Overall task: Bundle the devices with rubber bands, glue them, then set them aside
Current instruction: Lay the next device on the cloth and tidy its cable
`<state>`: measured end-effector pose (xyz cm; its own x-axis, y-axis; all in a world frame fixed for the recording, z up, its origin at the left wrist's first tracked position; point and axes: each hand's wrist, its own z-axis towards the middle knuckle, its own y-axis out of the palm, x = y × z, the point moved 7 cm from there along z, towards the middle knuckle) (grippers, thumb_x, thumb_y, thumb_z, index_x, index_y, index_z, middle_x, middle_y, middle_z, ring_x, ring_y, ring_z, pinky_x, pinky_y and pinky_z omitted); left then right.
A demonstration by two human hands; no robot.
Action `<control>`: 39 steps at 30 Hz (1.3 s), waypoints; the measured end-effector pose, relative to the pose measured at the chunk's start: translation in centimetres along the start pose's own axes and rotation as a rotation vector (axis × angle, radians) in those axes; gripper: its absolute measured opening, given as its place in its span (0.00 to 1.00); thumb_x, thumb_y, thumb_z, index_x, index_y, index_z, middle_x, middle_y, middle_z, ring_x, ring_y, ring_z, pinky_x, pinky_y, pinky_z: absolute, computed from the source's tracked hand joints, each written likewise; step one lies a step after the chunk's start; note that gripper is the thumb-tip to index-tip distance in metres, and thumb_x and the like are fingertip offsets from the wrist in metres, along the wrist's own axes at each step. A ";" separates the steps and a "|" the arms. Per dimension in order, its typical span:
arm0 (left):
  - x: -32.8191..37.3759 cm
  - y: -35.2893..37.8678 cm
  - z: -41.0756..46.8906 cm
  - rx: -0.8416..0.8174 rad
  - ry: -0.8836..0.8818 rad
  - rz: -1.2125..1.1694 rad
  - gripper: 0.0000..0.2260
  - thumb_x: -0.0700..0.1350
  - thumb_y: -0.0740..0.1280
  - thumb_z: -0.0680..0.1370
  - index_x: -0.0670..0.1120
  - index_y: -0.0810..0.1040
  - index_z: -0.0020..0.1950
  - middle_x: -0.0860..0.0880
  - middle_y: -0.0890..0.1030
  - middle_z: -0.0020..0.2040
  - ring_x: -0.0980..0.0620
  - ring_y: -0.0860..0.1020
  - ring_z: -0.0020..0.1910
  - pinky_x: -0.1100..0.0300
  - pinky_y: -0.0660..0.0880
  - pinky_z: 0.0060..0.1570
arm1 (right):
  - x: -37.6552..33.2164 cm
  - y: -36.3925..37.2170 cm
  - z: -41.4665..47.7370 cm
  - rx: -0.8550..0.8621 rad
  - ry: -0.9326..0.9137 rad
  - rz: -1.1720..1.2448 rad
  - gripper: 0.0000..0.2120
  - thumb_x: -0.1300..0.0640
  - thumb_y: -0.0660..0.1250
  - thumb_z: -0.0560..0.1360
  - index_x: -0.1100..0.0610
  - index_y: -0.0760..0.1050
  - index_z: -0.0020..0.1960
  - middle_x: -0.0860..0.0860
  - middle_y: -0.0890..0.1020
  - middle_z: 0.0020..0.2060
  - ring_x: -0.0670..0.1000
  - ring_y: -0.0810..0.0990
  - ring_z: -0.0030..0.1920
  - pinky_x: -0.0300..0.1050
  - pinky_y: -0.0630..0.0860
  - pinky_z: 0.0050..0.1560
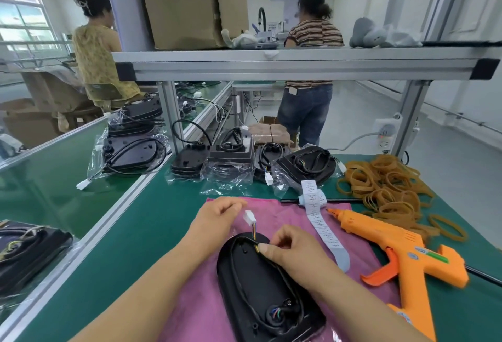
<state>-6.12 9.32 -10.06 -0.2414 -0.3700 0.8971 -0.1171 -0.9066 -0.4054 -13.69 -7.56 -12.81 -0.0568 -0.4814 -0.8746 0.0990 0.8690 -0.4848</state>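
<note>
A black oval device (260, 287) lies back-up on a pink cloth (190, 311), its black cable looped along the rim. The cable ends in coloured wires and a white connector (249, 217) that sticks up past the far end. My right hand (293, 252) pinches the cable at the device's far edge, thumb on top. My left hand (217, 216) sits curled at the far left of the device, fingers bent near the connector; whether it grips the transparent bag there is unclear. An orange glue gun (402, 254) lies to the right. A pile of tan rubber bands (388, 186) sits at the far right.
Several bagged black devices (231, 162) with cables lie across the back of the green bench, more on the left bench (130, 148) and at the left edge (30, 252). A strip of white labels (320, 222) trails over the cloth. An aluminium shelf frame (298, 66) crosses overhead; two people work beyond.
</note>
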 end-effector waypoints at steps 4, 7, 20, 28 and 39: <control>0.2 -0.6 -0.4 0.011 0.021 -0.006 0.12 0.43 0.66 0.80 0.60 0.83 0.44 0.67 0.83 0.48 0.72 0.77 0.52 0.72 0.69 0.55 | -0.2 -0.7 0.2 0.027 -0.003 -0.044 0.14 0.46 0.70 0.75 0.53 0.73 0.37 0.45 0.78 0.32 0.45 0.75 0.36 0.47 0.75 0.45; 0.5 -0.8 -0.4 0.012 0.044 0.014 0.12 0.43 0.67 0.80 0.59 0.83 0.44 0.68 0.82 0.48 0.71 0.78 0.51 0.71 0.69 0.54 | -0.4 -1.5 0.8 0.070 -0.021 -0.062 0.14 0.47 0.69 0.76 0.52 0.72 0.35 0.42 0.76 0.28 0.40 0.72 0.31 0.42 0.70 0.39; 2.4 -1.4 -1.1 0.045 0.091 0.066 0.10 0.45 0.68 0.79 0.59 0.84 0.44 0.67 0.82 0.49 0.68 0.78 0.50 0.67 0.72 0.54 | 1.8 -11.3 4.3 -0.107 0.244 -0.830 0.20 0.46 0.69 0.74 0.53 0.68 0.28 0.49 0.73 0.27 0.50 0.73 0.29 0.42 0.72 0.33; 6.5 3.8 -2.1 -0.126 0.207 0.114 0.08 0.43 0.68 0.78 0.55 0.84 0.45 0.65 0.81 0.47 0.67 0.78 0.45 0.77 0.69 0.45 | 4.0 -9.0 2.6 -0.217 0.305 -0.438 0.19 0.56 0.80 0.65 0.52 0.77 0.52 0.48 0.82 0.47 0.47 0.80 0.45 0.40 0.76 0.42; 7.9 8.1 -1.2 -0.099 0.168 0.176 0.04 0.43 0.71 0.76 0.50 0.83 0.49 0.56 0.80 0.43 0.67 0.74 0.39 0.75 0.68 0.40 | 2.4 -6.9 2.7 -0.142 0.277 0.869 0.06 0.73 0.67 0.73 0.67 0.81 0.47 0.61 0.85 0.40 0.54 0.84 0.36 0.45 0.83 0.37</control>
<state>-10.16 -0.72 -6.49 -0.4220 -0.4738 0.7729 -0.1510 -0.8039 -0.5753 -11.87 -14.99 -11.57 -0.2568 0.3758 -0.8904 0.0968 0.9267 0.3632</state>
